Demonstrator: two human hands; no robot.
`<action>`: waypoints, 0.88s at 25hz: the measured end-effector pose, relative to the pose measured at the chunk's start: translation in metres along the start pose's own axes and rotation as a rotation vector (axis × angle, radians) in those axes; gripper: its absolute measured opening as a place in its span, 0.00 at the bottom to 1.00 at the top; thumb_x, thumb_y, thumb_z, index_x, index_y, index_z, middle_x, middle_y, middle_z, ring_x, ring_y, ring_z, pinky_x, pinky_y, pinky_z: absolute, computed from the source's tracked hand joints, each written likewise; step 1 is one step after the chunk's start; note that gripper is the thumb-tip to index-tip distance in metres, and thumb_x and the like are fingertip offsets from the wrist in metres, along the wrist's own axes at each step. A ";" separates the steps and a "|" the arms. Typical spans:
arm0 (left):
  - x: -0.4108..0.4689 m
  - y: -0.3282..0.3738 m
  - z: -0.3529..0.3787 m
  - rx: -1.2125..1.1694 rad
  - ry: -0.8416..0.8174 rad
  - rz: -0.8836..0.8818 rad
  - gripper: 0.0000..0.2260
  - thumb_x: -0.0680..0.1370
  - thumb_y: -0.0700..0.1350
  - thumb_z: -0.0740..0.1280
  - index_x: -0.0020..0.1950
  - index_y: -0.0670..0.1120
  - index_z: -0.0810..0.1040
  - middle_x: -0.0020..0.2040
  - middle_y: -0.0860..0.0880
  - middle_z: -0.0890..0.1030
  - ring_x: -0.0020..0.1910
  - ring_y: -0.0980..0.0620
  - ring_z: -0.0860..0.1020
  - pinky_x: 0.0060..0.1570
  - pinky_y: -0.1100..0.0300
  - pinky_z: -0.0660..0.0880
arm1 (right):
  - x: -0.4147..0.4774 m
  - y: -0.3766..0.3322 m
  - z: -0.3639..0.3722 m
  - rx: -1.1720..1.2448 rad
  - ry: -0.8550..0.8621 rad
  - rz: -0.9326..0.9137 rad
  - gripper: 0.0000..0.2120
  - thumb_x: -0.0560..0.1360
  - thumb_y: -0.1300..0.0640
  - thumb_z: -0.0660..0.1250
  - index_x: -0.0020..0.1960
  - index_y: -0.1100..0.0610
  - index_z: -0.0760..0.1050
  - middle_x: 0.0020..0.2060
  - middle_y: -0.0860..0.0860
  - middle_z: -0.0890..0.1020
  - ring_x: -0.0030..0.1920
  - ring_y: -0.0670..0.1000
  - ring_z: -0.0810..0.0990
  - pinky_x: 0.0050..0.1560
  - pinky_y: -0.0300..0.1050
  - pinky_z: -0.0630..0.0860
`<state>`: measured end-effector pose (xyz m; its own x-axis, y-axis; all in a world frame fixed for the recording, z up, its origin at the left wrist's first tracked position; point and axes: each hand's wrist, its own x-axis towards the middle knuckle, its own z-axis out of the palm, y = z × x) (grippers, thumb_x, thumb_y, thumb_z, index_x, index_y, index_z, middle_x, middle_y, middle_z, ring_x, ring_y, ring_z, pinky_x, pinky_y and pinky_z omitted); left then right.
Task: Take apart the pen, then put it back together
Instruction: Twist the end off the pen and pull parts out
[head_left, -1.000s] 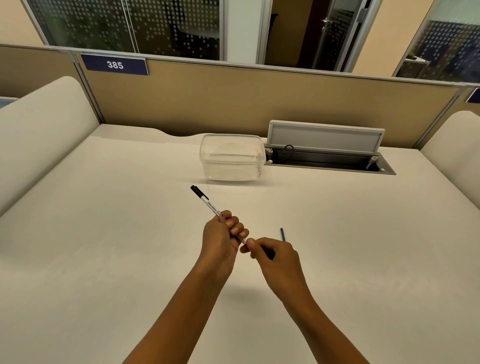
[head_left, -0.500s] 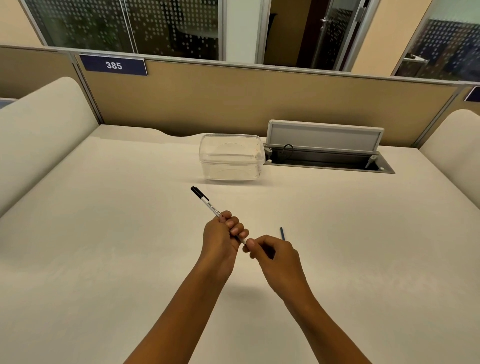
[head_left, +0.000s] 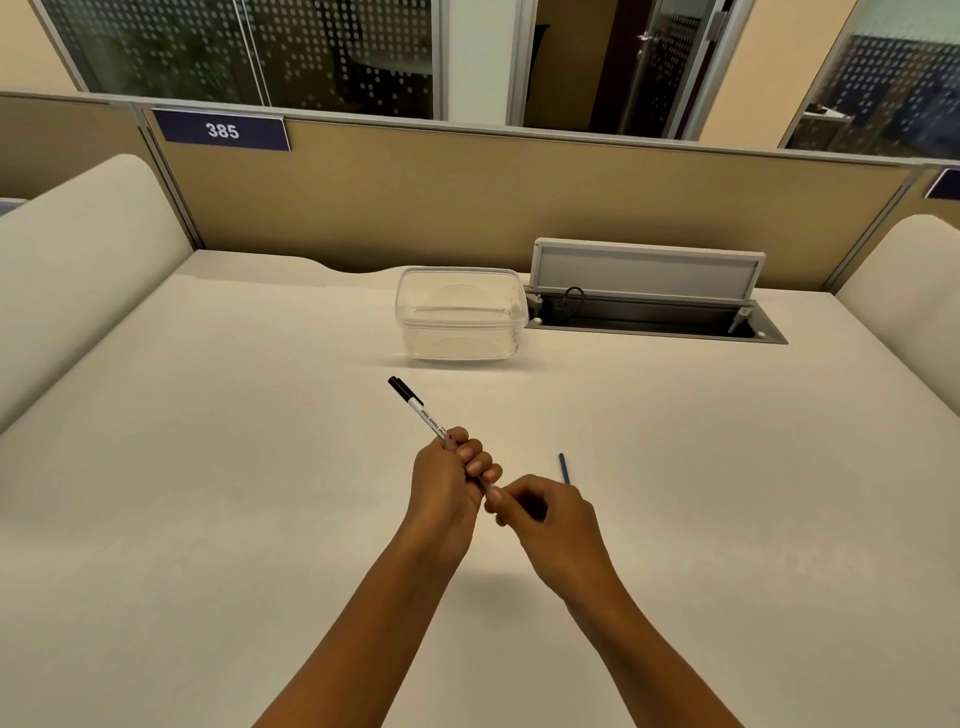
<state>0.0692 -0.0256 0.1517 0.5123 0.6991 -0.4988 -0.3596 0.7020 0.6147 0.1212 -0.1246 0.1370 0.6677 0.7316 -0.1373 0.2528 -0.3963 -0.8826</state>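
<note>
Partition, tan, numbered 385: being backed by glazed office walls.
Table, pale: being shared by a clear container and an open cable tray at its far side.
Left hand: being wrapped round the pen at its barrel.
Right hand: being pinched onto the pen's near end.
Pen: being held above the table, its long axis running from far-left black cap to near-right.
Blue refill: being left on the table just beyond the right hand, the nearer one.
</note>
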 end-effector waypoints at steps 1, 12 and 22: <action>0.000 -0.001 0.000 0.013 0.001 0.001 0.16 0.79 0.34 0.45 0.36 0.44 0.64 0.21 0.53 0.64 0.18 0.56 0.61 0.26 0.63 0.61 | 0.000 0.000 0.000 -0.008 0.031 -0.013 0.07 0.72 0.50 0.70 0.39 0.53 0.78 0.32 0.45 0.81 0.33 0.45 0.76 0.34 0.30 0.72; 0.000 0.001 -0.002 0.020 -0.001 0.010 0.16 0.79 0.34 0.44 0.36 0.44 0.65 0.21 0.53 0.64 0.18 0.56 0.62 0.25 0.63 0.62 | -0.005 -0.001 -0.001 0.093 -0.010 0.044 0.11 0.74 0.45 0.65 0.44 0.52 0.80 0.36 0.46 0.84 0.33 0.43 0.78 0.39 0.37 0.75; 0.003 0.001 -0.008 -0.051 0.002 -0.034 0.17 0.78 0.32 0.43 0.36 0.44 0.65 0.20 0.53 0.64 0.18 0.56 0.61 0.24 0.63 0.61 | -0.008 -0.005 -0.001 0.012 0.141 -0.110 0.08 0.65 0.60 0.77 0.37 0.52 0.78 0.30 0.44 0.80 0.32 0.41 0.76 0.33 0.28 0.72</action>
<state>0.0641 -0.0221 0.1457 0.5230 0.6752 -0.5201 -0.3815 0.7311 0.5656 0.1153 -0.1289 0.1433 0.7285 0.6846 0.0240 0.3216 -0.3110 -0.8943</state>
